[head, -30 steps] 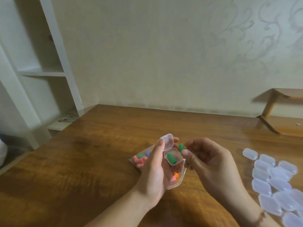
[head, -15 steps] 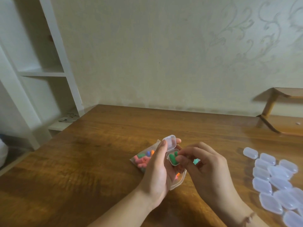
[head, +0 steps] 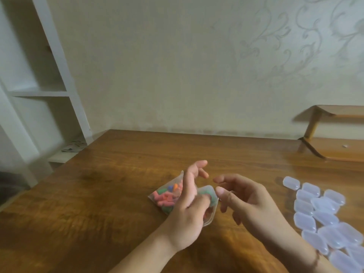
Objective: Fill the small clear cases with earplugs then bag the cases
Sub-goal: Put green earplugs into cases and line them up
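Room in home, likely living or study space. Cream wallpaper [head: 197, 62] with faint floral scroll pattern behind wooden table [head: 110, 194], grain glossy and worn. White built-in shelving [head: 39, 91] at left, mostly bare. Small wooden shelf rack [head: 332, 133] at right against wall. Soft, dim indoor light. Domestic furnishings throughout; handwork done at household table.

Both hands bare [head: 189, 211]; forearms unsleeved; thin reddish band on right wrist [head: 316, 260]
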Action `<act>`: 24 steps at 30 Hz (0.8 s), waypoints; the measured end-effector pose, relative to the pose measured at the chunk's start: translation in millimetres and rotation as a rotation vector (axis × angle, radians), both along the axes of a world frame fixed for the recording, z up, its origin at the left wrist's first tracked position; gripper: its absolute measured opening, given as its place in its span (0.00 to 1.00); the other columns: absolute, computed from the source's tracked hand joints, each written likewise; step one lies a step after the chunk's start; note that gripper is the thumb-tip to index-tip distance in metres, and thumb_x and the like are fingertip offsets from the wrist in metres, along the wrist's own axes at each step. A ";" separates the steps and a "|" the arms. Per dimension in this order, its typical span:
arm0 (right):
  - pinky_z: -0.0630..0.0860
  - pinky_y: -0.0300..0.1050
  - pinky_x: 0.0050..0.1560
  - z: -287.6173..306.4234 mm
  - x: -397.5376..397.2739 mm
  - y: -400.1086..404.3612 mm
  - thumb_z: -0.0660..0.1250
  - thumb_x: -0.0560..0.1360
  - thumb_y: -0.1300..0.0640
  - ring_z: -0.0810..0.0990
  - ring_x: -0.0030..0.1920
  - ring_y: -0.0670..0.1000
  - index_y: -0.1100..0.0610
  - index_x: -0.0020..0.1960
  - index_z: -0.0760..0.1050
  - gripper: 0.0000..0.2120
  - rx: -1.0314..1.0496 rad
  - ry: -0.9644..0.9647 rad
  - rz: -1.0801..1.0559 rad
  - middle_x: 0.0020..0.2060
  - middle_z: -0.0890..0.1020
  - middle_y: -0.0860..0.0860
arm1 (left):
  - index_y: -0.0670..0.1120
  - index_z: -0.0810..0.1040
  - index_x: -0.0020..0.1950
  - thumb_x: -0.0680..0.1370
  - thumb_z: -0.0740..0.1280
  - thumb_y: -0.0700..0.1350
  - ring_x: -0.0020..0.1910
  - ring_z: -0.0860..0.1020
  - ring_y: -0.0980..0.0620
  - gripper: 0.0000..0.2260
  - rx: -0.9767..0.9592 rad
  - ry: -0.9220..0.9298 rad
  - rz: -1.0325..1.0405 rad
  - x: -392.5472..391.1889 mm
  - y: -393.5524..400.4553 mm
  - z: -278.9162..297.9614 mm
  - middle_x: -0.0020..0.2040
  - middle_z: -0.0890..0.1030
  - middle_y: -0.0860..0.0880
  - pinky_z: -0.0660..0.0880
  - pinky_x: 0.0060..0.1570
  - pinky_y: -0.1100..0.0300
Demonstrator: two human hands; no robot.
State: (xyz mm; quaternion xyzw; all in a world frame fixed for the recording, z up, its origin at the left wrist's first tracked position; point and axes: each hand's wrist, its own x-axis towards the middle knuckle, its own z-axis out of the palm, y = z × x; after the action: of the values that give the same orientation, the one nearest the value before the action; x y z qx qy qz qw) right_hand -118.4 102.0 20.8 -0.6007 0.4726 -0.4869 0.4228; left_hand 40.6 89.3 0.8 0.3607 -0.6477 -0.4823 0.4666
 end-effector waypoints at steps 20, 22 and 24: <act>0.75 0.38 0.33 1.2 -125.0 -32.7 0.72 0.74 0.57 0.80 0.34 0.47 0.56 0.47 0.78 0.05 0.111 0.184 -0.403 0.36 0.84 0.50 | 0.55 0.74 0.68 0.76 0.72 0.50 0.61 0.72 0.60 0.20 -0.489 -0.734 0.068 -109.6 -43.6 17.4 0.64 0.76 0.58 0.70 0.58 0.70; 0.74 0.36 0.34 1.3 -144.0 -32.1 0.71 0.75 0.52 0.80 0.38 0.43 0.52 0.48 0.78 0.05 0.016 0.385 -0.627 0.38 0.82 0.46 | 0.56 0.73 0.70 0.77 0.71 0.51 0.66 0.70 0.56 0.21 -0.465 -0.822 0.049 -119.8 -46.2 14.3 0.66 0.76 0.58 0.68 0.64 0.60; 0.74 0.37 0.35 0.3 -162.3 -30.3 0.69 0.76 0.51 0.79 0.40 0.44 0.52 0.51 0.78 0.07 -0.005 0.412 -0.762 0.41 0.81 0.46 | 0.58 0.71 0.71 0.78 0.69 0.54 0.67 0.69 0.54 0.22 -0.442 -0.923 0.042 -127.6 -47.1 12.1 0.65 0.76 0.59 0.67 0.66 0.55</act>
State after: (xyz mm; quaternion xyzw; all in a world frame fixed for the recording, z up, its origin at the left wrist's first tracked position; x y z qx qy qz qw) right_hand -280.8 71.7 21.2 -0.4688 0.7340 -0.4793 0.1084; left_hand -87.0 42.2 12.9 0.4415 -0.8656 -0.1147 0.2067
